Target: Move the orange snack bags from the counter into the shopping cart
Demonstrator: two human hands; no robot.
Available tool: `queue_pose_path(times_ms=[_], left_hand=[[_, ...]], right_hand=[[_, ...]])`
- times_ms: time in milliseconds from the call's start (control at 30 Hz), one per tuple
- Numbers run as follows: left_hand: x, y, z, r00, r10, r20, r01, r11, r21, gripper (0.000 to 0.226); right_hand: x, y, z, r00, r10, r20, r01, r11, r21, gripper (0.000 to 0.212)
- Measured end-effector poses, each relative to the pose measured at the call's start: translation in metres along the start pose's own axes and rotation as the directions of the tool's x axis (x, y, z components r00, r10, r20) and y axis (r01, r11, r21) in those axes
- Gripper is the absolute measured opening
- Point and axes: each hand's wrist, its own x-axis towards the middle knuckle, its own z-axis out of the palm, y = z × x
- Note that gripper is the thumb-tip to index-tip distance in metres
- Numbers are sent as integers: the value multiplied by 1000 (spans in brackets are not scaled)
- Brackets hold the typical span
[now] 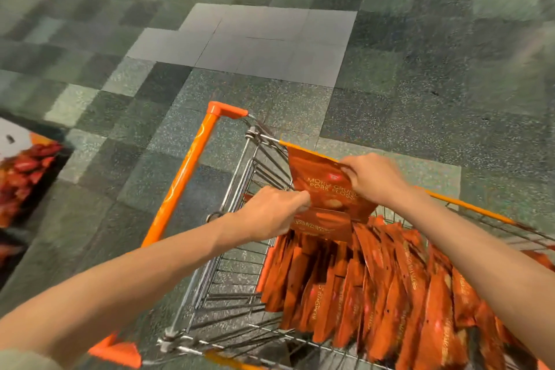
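Orange snack bag [322, 186] held upright over the shopping cart [228, 219], both hands on it. Right hand [371, 179] pinches the top right corner, thumb on the printed face. Left hand [274, 213] grips the lower left edge, fingers curled round it. Bag face reads "PORK FLOSS". Second bag [322, 227] just below, touching the held one. Row of orange bags [390, 288] stands on edge inside the wire basket, packed tight, filling the right part. Orange cart handle [183, 180] at left. Grey speckled floor tiles [390, 99] underneath. Printed poster [24, 171] at far left edge, blurred.
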Motion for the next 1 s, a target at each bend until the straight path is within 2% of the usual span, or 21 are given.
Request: queue_pose_path(times_ms=[133, 267, 467, 633, 700, 800, 900, 1000], left_hand=[[2, -7, 11, 1000, -29, -9, 29, 999, -31, 28], [10, -4, 16, 995, -60, -76, 53, 995, -82, 20], [35, -17, 23, 993, -64, -96, 56, 995, -81, 10], [65, -29, 27, 978, -159, -132, 146, 984, -100, 6], [80, -34, 29, 966, -214, -147, 201, 975, -99, 13], [102, -39, 35, 958, -277, -69, 268, 956, -116, 12], [116, -48, 38, 950, -310, 49, 313, 946, -89, 25], [124, -56, 34, 915, -400, 46, 403, 912, -74, 25]], right_hand=[[15, 7, 6, 999, 32, 7, -32, 998, 56, 21], [24, 8, 7, 995, 39, 89, -43, 998, 44, 16], [37, 5, -6, 999, 44, -29, -42, 995, 87, 21], [49, 20, -10, 979, 125, 163, -159, 963, 216, 18], [50, 29, -11, 970, 169, 175, -213, 936, 280, 19], [48, 41, -12, 959, 241, 151, -278, 905, 323, 17], [44, 50, -12, 942, 300, 153, -336, 867, 369, 14], [40, 53, -11, 928, 338, 158, -372, 814, 446, 26]])
